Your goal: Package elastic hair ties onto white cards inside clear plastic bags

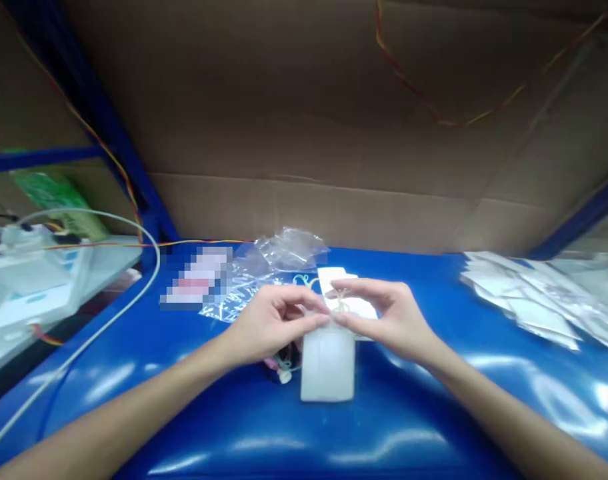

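My left hand (279, 317) is pinched, thumb and forefinger meeting at the top edge of a blank white card (328, 370). From the other side my right hand (389, 317) curls in, its thumb by the same edge. A thin pale cord (341, 301) runs between the right thumb and forefinger, just above the card. Exactly how the cord meets the card is hidden by the fingertips. More white cards (331, 275) lie behind the hands. Below the left hand sits a small tangle of cord with a white round piece (285, 376).
Clear plastic bags (289, 250) lie at the back of the blue table (224, 413). A stack of white packets (521, 293) is at the right. A white cable (119, 307) arcs along the left, near a power strip. Brown cardboard (309, 120) walls off the back.
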